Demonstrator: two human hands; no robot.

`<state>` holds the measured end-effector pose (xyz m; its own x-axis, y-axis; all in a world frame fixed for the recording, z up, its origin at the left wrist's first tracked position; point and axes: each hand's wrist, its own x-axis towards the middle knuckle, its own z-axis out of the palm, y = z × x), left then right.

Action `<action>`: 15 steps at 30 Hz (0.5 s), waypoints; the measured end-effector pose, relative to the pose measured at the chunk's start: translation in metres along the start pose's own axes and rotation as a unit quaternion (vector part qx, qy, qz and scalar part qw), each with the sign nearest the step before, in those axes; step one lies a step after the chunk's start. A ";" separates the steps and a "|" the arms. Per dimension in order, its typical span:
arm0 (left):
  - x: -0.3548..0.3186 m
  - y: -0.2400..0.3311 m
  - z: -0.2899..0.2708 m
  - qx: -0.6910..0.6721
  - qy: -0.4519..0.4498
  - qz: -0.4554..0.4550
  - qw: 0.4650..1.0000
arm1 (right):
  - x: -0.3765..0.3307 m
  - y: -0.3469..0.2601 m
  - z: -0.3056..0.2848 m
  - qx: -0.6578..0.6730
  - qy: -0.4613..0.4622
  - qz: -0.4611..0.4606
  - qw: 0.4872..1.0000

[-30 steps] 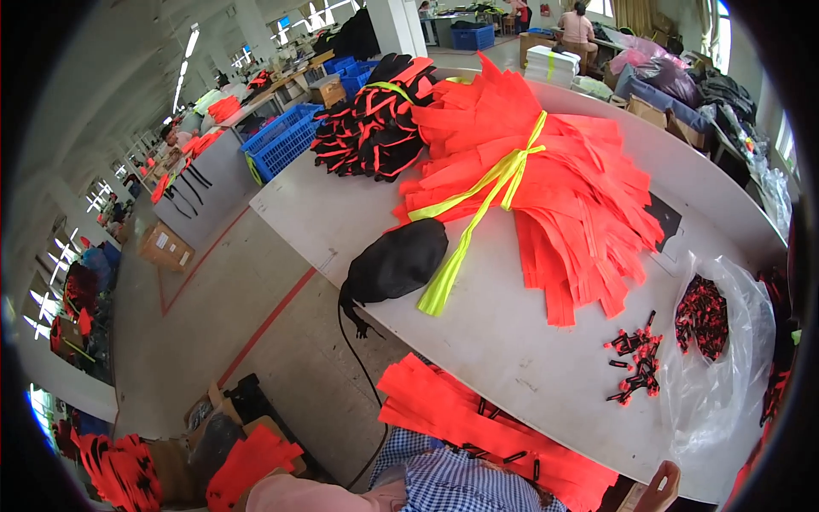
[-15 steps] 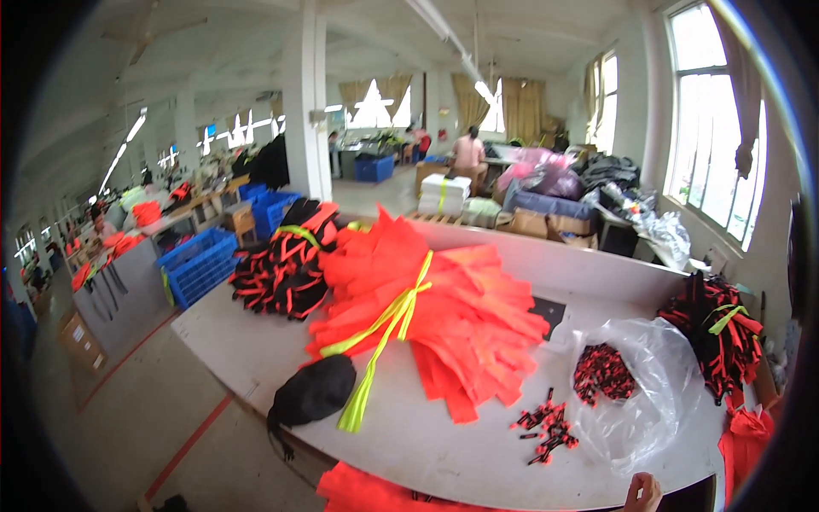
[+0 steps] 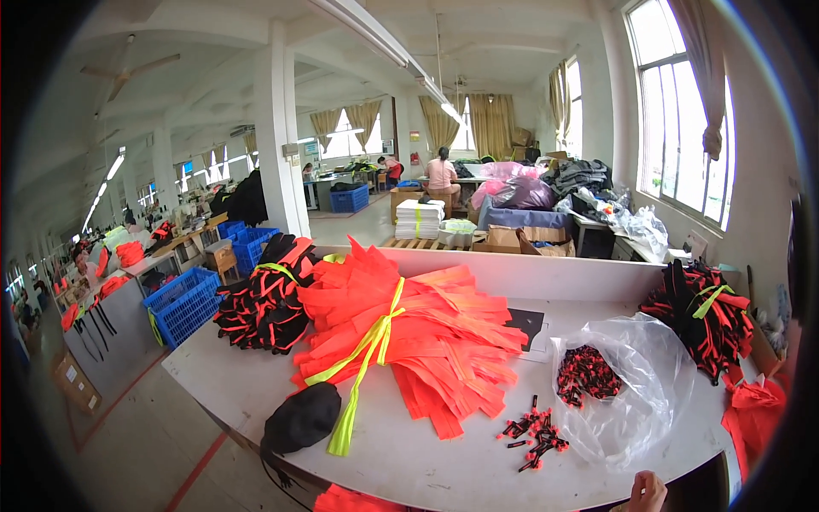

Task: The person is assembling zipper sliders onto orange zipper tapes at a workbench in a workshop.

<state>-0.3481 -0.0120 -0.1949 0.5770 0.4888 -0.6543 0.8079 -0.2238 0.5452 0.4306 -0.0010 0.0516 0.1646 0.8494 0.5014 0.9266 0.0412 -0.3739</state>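
Observation:
At the table's near right edge my right hand (image 3: 647, 492) shows only in part, its fingers curled closed; whatever they hold, if anything, is hidden. My left hand is out of view. Closest to the right hand is a clear plastic bag (image 3: 668, 418) holding many small black-and-red pieces (image 3: 589, 375). More such small pieces (image 3: 536, 437) lie loose on the table beside the bag. A large bundle of bright orange-red fabric strips (image 3: 452, 346), tied with a yellow-green band (image 3: 373, 346), spreads across the middle. Near its front left lies a black cloth pouch (image 3: 303, 418).
Tied black-and-red bundles stand at the table's left (image 3: 266, 299) and right (image 3: 701, 311). A low panel (image 3: 503, 271) runs along the back edge. Orange-red fabric (image 3: 755, 418) hangs at the right. Blue crates (image 3: 181, 307) stand on the floor left. A person (image 3: 442, 175) sits far off.
The view has tilted up and shifted to the right, so the table's things appear lower and further left. My right hand stays closed near the front edge.

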 end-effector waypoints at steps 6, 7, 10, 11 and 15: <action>-0.016 -0.004 0.023 0.052 0.010 -0.009 0.999 | -0.008 0.019 -0.004 -0.037 0.040 -0.063 0.996; -0.020 -0.004 0.026 0.060 0.012 -0.010 0.998 | -0.009 0.025 -0.003 -0.037 0.034 -0.052 0.997; -0.029 -0.006 0.034 0.087 0.023 -0.015 0.996 | -0.011 0.029 -0.002 -0.048 0.031 -0.052 0.997; -0.031 -0.007 0.036 0.095 0.028 -0.016 0.995 | -0.010 0.028 -0.001 -0.060 0.037 -0.064 0.995; -0.042 -0.008 0.053 0.125 0.043 -0.020 0.991 | -0.008 0.028 -0.001 -0.068 0.032 -0.061 0.995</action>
<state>-0.3727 -0.0759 -0.1999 0.5401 0.5693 -0.6198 0.8407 -0.3995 0.3656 0.4557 -0.0072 0.0375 0.0641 0.8074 0.5865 0.9774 0.0679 -0.2002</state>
